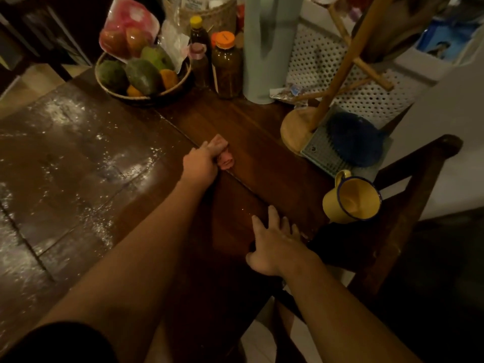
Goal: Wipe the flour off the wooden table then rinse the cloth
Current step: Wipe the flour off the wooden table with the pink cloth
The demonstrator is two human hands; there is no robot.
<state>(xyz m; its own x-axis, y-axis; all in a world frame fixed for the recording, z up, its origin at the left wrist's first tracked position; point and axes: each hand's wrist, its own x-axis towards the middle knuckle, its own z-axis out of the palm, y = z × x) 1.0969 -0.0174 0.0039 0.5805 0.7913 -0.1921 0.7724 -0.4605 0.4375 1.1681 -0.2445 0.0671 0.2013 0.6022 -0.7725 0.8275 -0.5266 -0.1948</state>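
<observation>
My left hand [201,161] grips a bunched pink cloth [225,160] and holds it down on the dark wooden table [262,142], near the table's middle. White flour [65,119] is smeared in patches and streaks over the left half of the table. The boards around the cloth look dark and damp. My right hand [275,242] lies flat with fingers spread on the table close to its right edge.
A basket of fruit [141,77] stands at the back, with bottles and jars [226,64] and a tall grey holder [267,48] beside it. A wooden stand [298,127], a blue brush on a mat [351,140] and a yellow mug [351,200] sit at the right. A chair [408,195] stands beyond the right edge.
</observation>
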